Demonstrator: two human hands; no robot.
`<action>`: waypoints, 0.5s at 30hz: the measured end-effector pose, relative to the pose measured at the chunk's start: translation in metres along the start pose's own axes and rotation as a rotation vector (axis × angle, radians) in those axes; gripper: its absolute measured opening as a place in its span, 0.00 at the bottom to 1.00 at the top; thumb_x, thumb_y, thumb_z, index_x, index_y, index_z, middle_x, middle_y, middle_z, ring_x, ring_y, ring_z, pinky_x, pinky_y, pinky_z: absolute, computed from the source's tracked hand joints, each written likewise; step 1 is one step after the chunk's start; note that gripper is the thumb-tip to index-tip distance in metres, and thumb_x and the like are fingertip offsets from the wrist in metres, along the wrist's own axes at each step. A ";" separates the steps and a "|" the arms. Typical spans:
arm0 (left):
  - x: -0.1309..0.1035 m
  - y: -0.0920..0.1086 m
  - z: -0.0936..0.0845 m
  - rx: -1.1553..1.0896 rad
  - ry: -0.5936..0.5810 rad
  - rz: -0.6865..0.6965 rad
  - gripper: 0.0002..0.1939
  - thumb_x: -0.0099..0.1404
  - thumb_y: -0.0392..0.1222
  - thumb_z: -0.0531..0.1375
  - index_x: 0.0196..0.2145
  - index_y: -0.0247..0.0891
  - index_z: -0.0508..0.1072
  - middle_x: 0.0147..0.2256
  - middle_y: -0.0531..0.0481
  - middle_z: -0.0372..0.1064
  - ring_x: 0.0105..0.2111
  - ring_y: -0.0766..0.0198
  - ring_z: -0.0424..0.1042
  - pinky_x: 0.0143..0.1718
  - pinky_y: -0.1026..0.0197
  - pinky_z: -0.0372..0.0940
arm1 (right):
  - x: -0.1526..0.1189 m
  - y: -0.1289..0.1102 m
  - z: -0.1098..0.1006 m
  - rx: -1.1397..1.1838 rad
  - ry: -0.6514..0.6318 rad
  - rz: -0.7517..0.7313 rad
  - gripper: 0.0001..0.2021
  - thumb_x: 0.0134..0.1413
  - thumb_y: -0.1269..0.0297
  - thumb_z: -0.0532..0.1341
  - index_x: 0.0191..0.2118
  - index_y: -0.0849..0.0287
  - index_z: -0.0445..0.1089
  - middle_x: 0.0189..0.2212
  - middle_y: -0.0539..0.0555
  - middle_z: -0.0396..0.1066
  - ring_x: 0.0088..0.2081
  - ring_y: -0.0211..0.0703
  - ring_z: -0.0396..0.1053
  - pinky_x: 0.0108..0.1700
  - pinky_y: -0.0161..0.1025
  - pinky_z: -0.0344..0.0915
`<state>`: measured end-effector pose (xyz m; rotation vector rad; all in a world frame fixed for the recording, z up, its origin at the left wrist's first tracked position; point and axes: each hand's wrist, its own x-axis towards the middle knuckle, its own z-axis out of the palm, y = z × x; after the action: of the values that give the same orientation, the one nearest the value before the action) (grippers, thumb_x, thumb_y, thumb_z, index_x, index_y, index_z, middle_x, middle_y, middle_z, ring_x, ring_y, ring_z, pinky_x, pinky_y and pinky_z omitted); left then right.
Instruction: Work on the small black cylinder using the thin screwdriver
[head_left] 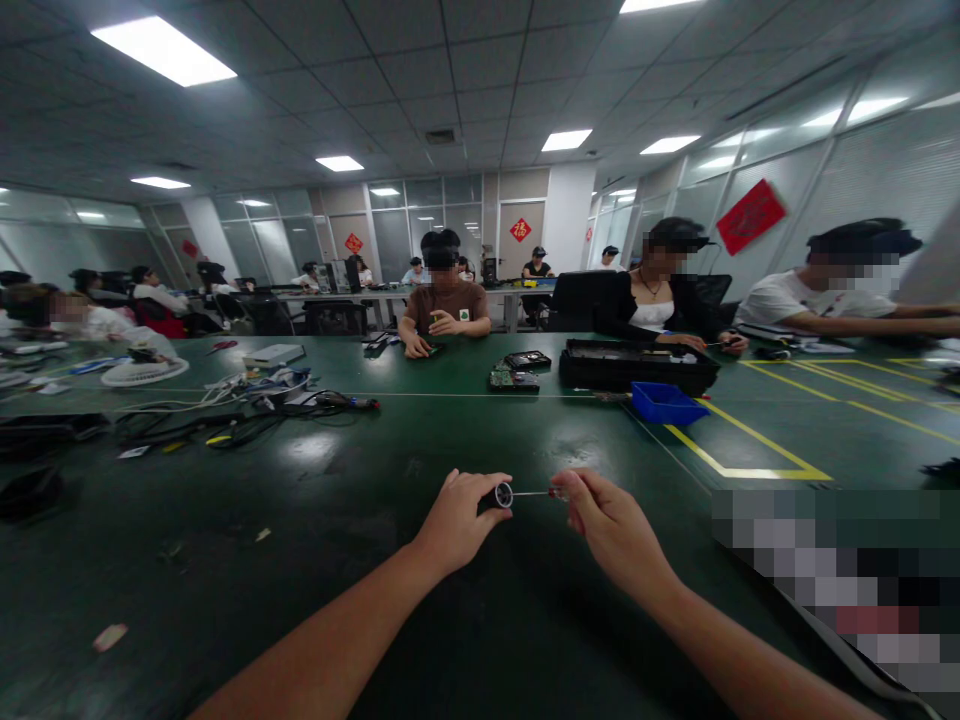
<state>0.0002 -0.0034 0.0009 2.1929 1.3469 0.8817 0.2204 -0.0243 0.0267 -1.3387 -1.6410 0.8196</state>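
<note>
My left hand (pixel 466 512) is closed around a small dark cylindrical part (pixel 503 495) with a pale ring at its end, which faces right. The fingers hide most of its body. In my right hand (pixel 596 505) I pinch the handle of a screwdriver (pixel 534 493). Its thin metal shaft points left, and the tip meets the ringed end of the part; whether it sits inside, I cannot tell. Both hands are held above the green tabletop (pixel 480 440), close together in front of me.
Tangled black cables (pixel 247 420) lie at the left. Circuit boards (pixel 514 378), a long black tray (pixel 637 365) and a blue bin (pixel 667 402) stand ahead. A person in a brown shirt (pixel 450 305) sits opposite; two more people sit at the right. Paper scraps (pixel 111 637) lie at the near left.
</note>
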 end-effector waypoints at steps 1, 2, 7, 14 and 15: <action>0.000 0.000 0.000 0.000 -0.002 0.001 0.22 0.64 0.41 0.65 0.55 0.50 0.71 0.50 0.51 0.73 0.51 0.54 0.69 0.64 0.39 0.47 | 0.000 0.001 0.000 -0.011 0.003 0.001 0.20 0.65 0.46 0.50 0.45 0.55 0.71 0.24 0.49 0.67 0.27 0.45 0.67 0.29 0.42 0.63; 0.000 0.000 0.000 0.001 -0.003 0.003 0.22 0.64 0.42 0.65 0.55 0.50 0.71 0.50 0.51 0.73 0.51 0.54 0.69 0.64 0.39 0.47 | 0.000 0.001 0.000 -0.015 0.009 -0.005 0.20 0.65 0.47 0.51 0.47 0.55 0.70 0.27 0.51 0.70 0.29 0.46 0.68 0.30 0.42 0.64; 0.000 -0.001 0.002 0.011 0.019 0.022 0.22 0.65 0.43 0.64 0.56 0.49 0.70 0.51 0.50 0.73 0.51 0.54 0.69 0.63 0.39 0.49 | 0.000 0.006 0.000 0.032 0.039 -0.031 0.19 0.66 0.52 0.51 0.54 0.55 0.67 0.31 0.52 0.72 0.33 0.47 0.71 0.33 0.43 0.66; 0.000 -0.001 0.002 0.015 0.014 0.024 0.23 0.64 0.42 0.66 0.56 0.50 0.70 0.50 0.50 0.73 0.51 0.55 0.69 0.64 0.39 0.47 | 0.000 0.004 0.001 0.002 0.060 -0.020 0.20 0.65 0.50 0.52 0.53 0.56 0.69 0.32 0.53 0.73 0.33 0.47 0.71 0.35 0.44 0.67; 0.000 -0.001 0.002 0.015 0.015 0.022 0.22 0.64 0.42 0.65 0.56 0.50 0.70 0.50 0.50 0.73 0.51 0.54 0.69 0.64 0.38 0.46 | 0.000 0.003 0.001 0.023 0.066 -0.033 0.19 0.65 0.51 0.52 0.54 0.56 0.67 0.35 0.54 0.73 0.35 0.48 0.71 0.37 0.44 0.67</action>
<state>0.0010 -0.0033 -0.0008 2.2208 1.3431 0.9006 0.2210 -0.0237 0.0233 -1.3063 -1.5935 0.7650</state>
